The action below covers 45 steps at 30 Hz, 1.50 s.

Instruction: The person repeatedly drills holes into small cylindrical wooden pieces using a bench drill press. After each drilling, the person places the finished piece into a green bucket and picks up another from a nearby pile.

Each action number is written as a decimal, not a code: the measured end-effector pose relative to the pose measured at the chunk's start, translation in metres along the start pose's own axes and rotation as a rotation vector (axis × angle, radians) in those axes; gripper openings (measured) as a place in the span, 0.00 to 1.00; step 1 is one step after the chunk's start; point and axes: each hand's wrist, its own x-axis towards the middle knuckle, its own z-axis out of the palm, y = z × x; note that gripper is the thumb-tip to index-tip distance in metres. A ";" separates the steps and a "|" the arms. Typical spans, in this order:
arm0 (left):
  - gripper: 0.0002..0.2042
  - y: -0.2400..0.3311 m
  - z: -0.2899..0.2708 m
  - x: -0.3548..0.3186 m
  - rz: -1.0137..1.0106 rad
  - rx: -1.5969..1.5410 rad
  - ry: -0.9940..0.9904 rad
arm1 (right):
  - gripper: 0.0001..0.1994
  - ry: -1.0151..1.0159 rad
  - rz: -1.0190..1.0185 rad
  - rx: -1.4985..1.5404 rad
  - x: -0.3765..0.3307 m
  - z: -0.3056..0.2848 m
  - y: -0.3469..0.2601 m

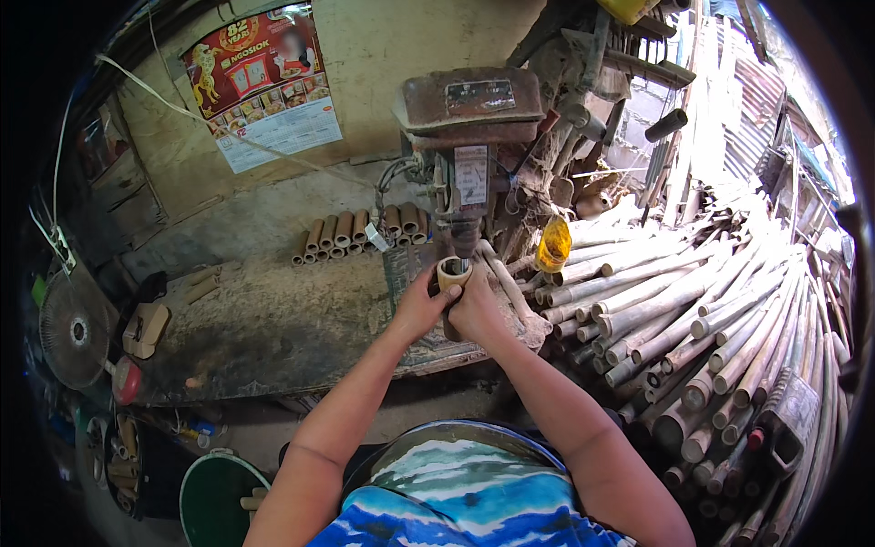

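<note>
Bamboo tube (445, 279), mouth up, long axis roughly upright

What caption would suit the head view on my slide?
Left hand and right hand hold a bamboo tube beneath a drill press, bamboo poles piled at right.

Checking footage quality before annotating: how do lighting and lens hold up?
Head view: glare bleaches the upper right behind the bamboo poles; head view: fisheye blackens the corners, and the fan sits dim; head view: the held tube looks reasonably sharp.
</note>
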 end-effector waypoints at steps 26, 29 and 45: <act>0.28 0.000 0.016 -0.006 0.079 0.011 -0.087 | 0.23 -0.052 0.006 0.031 -0.017 -0.024 0.002; 0.28 -0.002 0.013 -0.007 0.057 0.035 -0.093 | 0.22 -0.044 0.000 0.036 -0.017 -0.022 0.002; 0.31 0.004 0.011 -0.007 0.025 -0.024 -0.120 | 0.23 -0.084 0.029 0.023 -0.014 -0.025 0.006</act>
